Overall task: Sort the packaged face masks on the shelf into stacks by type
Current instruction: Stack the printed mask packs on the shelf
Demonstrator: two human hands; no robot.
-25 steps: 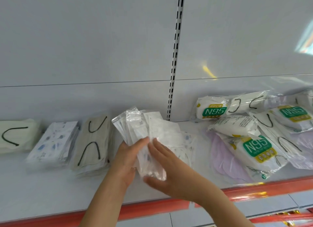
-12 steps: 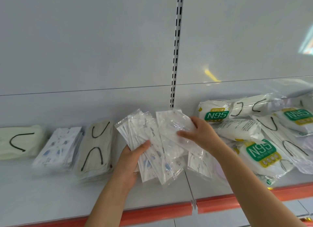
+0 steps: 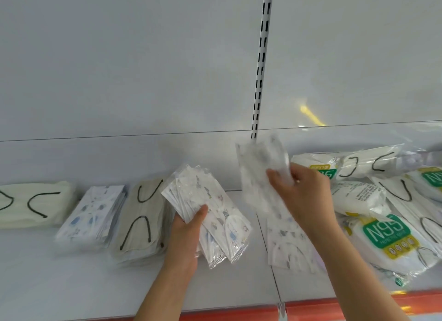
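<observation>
Rightward, N95 pack (image 3: pixel 387 234) (green label)

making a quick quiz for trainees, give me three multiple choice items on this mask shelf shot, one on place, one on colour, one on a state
1. Where does the beige stack stand?
A. right of the N95 packs
B. between the printed stack and the left hand
C. on the shelf's red edge

2. What colour is the N95 label?
A. green
B. blue
C. black

3. What is the right hand doing?
A. resting open on the shelf
B. holding a lifted packet
C. pointing upward

Key: 1 B, the printed stack is left of it and the left hand right; 2 A, white letters on green; 3 B, its fingers grip the blurred packet.
</observation>
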